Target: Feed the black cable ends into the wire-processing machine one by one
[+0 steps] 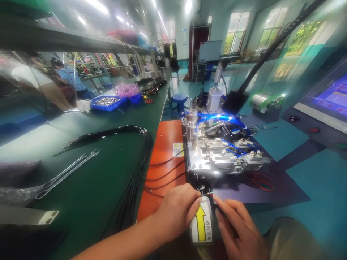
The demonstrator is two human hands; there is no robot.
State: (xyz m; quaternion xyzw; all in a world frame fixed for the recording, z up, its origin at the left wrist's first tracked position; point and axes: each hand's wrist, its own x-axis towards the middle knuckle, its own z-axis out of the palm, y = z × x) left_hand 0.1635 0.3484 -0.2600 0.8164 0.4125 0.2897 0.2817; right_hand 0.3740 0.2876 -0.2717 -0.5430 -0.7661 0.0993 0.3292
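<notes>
My left hand pinches the end of a thin black cable, just above a label with a yellow arrow. Fine coloured wires stick out of the cable end toward my right hand. The fingertips of my right hand are at these wires, with index finger and thumb a little apart; whether they touch the wires is hard to tell. Beyond both hands stands a metal machine with blue air tubes. Several black cables cross an orange plate beside it.
A bundle of black cables and two wrenches lie on the green bench. Farther back are a blue tray of small parts, a solder spool and a screen. People sit at the far left.
</notes>
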